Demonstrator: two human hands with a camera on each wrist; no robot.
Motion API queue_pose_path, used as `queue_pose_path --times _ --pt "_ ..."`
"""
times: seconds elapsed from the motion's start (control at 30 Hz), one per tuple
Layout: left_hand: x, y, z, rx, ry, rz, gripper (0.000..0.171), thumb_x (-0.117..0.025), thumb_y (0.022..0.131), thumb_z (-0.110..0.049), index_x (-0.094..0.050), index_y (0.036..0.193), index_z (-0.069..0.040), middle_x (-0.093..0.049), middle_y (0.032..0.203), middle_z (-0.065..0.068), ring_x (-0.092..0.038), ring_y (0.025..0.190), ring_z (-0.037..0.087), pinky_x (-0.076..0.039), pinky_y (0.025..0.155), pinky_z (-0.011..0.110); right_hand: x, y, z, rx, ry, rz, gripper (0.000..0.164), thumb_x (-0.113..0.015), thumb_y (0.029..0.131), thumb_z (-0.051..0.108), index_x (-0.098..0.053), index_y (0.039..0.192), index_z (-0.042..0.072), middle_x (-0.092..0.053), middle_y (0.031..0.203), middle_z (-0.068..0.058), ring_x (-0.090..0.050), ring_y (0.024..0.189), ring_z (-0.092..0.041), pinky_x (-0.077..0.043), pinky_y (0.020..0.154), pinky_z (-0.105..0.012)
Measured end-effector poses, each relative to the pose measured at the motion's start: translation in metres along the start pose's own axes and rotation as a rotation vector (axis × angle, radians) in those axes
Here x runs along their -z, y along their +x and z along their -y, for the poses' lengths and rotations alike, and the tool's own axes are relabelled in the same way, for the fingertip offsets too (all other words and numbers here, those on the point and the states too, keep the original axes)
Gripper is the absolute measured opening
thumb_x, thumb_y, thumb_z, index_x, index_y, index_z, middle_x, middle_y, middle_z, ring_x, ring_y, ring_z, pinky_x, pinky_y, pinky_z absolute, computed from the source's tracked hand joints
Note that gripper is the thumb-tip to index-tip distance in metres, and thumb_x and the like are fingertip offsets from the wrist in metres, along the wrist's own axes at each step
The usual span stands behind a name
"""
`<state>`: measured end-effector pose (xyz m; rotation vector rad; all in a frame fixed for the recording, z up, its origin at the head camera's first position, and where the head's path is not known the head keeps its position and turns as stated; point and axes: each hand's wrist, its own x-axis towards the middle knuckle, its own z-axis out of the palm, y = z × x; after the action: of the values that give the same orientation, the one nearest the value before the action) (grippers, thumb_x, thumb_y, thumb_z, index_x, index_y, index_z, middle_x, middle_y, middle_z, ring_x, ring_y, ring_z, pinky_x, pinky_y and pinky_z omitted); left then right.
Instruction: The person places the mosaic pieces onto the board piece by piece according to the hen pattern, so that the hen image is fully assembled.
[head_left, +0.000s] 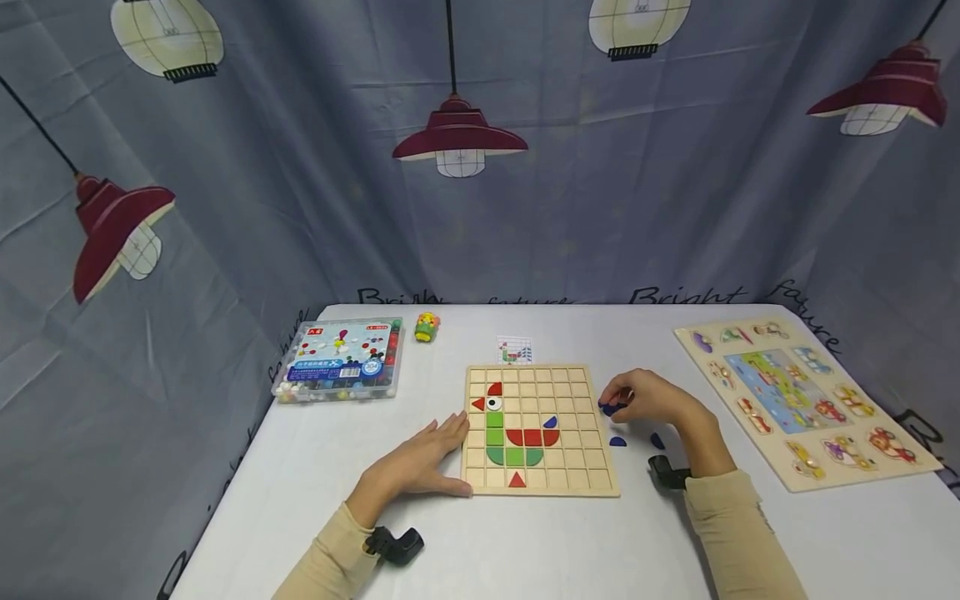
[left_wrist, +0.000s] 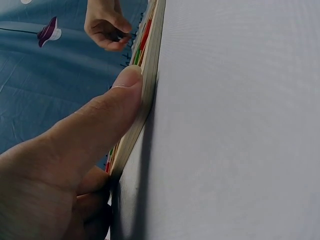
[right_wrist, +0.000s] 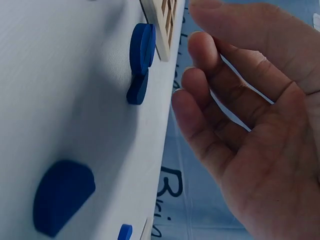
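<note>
My left hand (head_left: 422, 458) rests against the left edge of a wooden grid board (head_left: 577, 479), its thumb (left_wrist: 107, 112) along the side. On the board lie red, green and blue flat pieces in a bird-like figure, with a white eye piece (head_left: 493, 403). Just right of the board, my right hand (head_left: 643, 394) hovers over a small cluster of dark blue pieces (right_wrist: 142, 50). Its fingers are loosely bent, and no piece shows between them in the right wrist view. Two more blue half-round pieces, one nearer the board (head_left: 618, 442) and one farther right (head_left: 657, 441), lie below that hand.
A small printed pattern card (head_left: 514, 350) lies behind the board. At the back left are a clear case of coloured parts (head_left: 341, 362) and a small toy figure (head_left: 427, 327). A wooden picture puzzle (head_left: 776, 467) covers the right side of the white table (head_left: 525, 550).
</note>
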<state>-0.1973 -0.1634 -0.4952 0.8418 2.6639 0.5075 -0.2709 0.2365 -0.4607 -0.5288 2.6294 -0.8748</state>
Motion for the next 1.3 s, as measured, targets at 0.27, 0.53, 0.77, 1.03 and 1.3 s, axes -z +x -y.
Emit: queue_pose_path --times 0.27,0.53,0.77,1.03,1.3 --pt "0.001 0.0 -0.001 0.005 0.006 0.011 0.106 -0.069 0.078 -0.063 -0.023 0.154 -0.004 -0.013 0.164 0.009 -0.014 0.153 0.023 -0.014 0.126 0.043 0.004 -0.005 -0.009 -0.017 -0.007 -0.06 0.024 -0.08 0.073 0.007 -0.072 0.096 0.005 -0.067 0.089 -0.007 -0.054 0.081 -0.017 -0.048 0.068 -0.027" --pt "0.002 0.0 0.002 0.01 0.004 0.011 0.107 -0.07 0.078 -0.063 -0.023 0.154 -0.004 -0.013 0.165 0.008 -0.014 0.153 0.022 -0.015 0.126 0.043 0.004 0.001 -0.023 -0.029 -0.023 -0.085 0.025 -0.081 0.072 0.008 -0.072 0.096 0.006 -0.069 0.091 -0.005 -0.056 0.083 -0.018 -0.048 0.071 -0.029" --pt "0.001 0.0 0.001 0.007 -0.004 0.007 0.108 -0.071 0.077 -0.062 -0.023 0.154 -0.003 -0.013 0.164 0.009 -0.014 0.153 0.023 -0.014 0.126 0.043 0.009 -0.013 -0.022 -0.072 -0.046 -0.077 0.025 -0.079 0.074 0.008 -0.072 0.097 0.005 -0.066 0.088 -0.005 -0.053 0.081 -0.018 -0.047 0.069 -0.027" --pt "0.001 0.0 -0.001 0.008 -0.005 0.01 0.107 -0.07 0.077 -0.063 -0.023 0.154 -0.003 -0.014 0.164 0.009 -0.014 0.153 0.023 -0.015 0.126 0.044 -0.013 -0.038 -0.006 -0.052 -0.029 -0.004 0.022 -0.084 0.072 0.017 -0.07 0.086 0.009 -0.062 0.077 0.001 -0.053 0.071 -0.012 -0.046 0.058 -0.021" --pt "0.001 -0.001 -0.001 0.001 -0.018 0.003 0.107 -0.07 0.078 -0.062 -0.024 0.153 -0.003 -0.015 0.164 0.01 -0.015 0.152 0.025 -0.015 0.126 0.044 -0.028 -0.035 0.005 -0.032 -0.118 -0.001 0.016 -0.082 0.075 0.015 -0.068 0.081 0.012 -0.057 0.071 0.003 -0.05 0.067 -0.011 -0.042 0.056 -0.021"
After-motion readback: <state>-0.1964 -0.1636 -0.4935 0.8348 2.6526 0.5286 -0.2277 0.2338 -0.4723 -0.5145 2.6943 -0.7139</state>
